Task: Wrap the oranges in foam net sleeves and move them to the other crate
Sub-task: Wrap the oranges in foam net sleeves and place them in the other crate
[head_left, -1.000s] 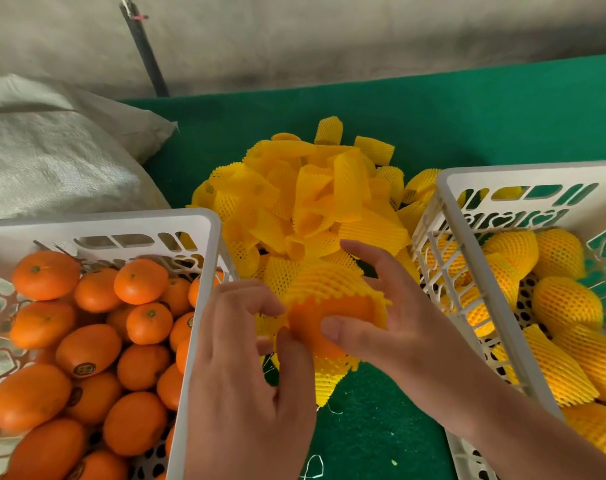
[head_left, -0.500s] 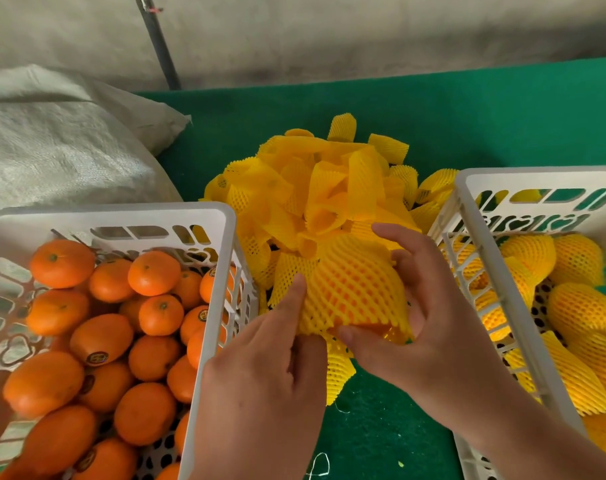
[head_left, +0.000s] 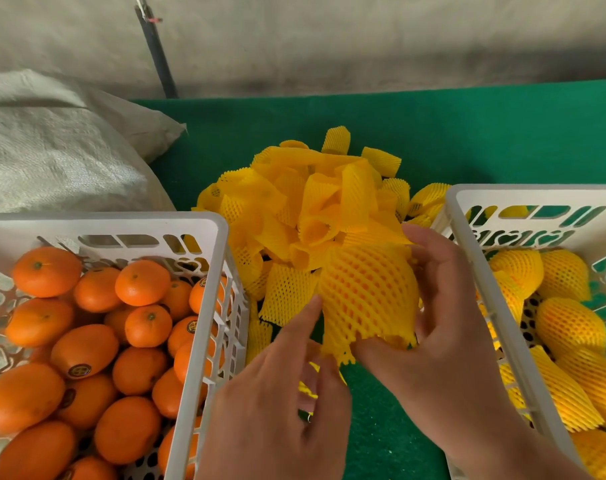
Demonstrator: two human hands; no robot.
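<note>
An orange wrapped in a yellow foam net sleeve is held over the green table between the two crates. My right hand grips it from the right and below, thumb on the sleeve's lower edge. My left hand sits just left of it, index finger stretched up and touching the sleeve's left side. A white crate on the left holds several bare oranges. On the right, a second white crate holds several sleeved oranges. A pile of empty yellow sleeves lies behind the hands.
A grey woven sack lies at the back left on the green table cover. A dark pole leans against the grey wall behind. A strip of green cloth shows between the crates below the hands.
The sleeve has been pulled down over the orange, which is now fully covered. My left hand has loosened from gripping to a single finger touching. The view shifted slightly.
</note>
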